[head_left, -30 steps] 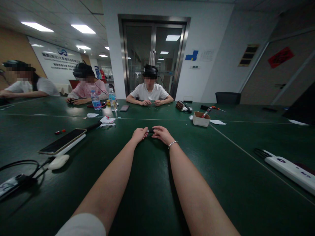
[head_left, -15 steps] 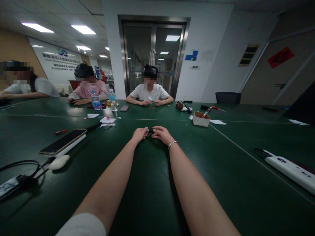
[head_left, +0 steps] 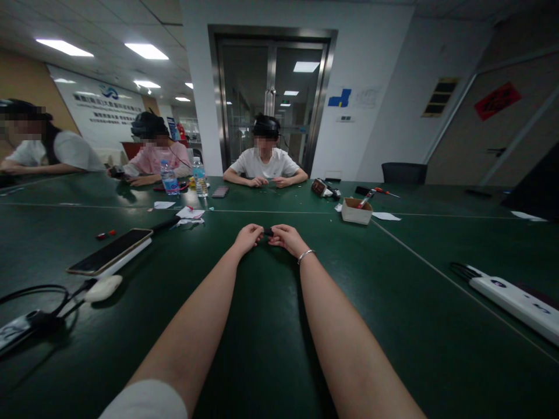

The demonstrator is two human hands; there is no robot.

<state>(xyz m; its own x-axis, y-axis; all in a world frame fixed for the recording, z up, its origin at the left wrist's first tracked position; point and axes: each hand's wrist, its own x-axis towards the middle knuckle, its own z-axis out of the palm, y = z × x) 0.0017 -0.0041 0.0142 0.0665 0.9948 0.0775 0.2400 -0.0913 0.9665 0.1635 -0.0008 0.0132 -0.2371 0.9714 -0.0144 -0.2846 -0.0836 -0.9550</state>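
Both arms stretch out over the green table [head_left: 271,326]. Between my fingertips is a small, dark, short cylindrical object [head_left: 268,231], too small to name. My left hand [head_left: 250,238] pinches its left end. My right hand [head_left: 285,237], with a silver bangle [head_left: 305,255] at the wrist, pinches the right end. The fingers cover much of the object, and it is held level just above the table.
To the left lie a phone [head_left: 111,250], a white power strip [head_left: 17,331] with cables and paper scraps [head_left: 190,214]. Two bottles [head_left: 200,179] stand farther back. At right are a small box [head_left: 357,211] and another power strip [head_left: 515,297]. Several people [head_left: 266,160] sit across.
My hands stay nearly in place, with the left fingers shifted slightly on the dark object. The person in pink has raised a dark item a little and moved it left.
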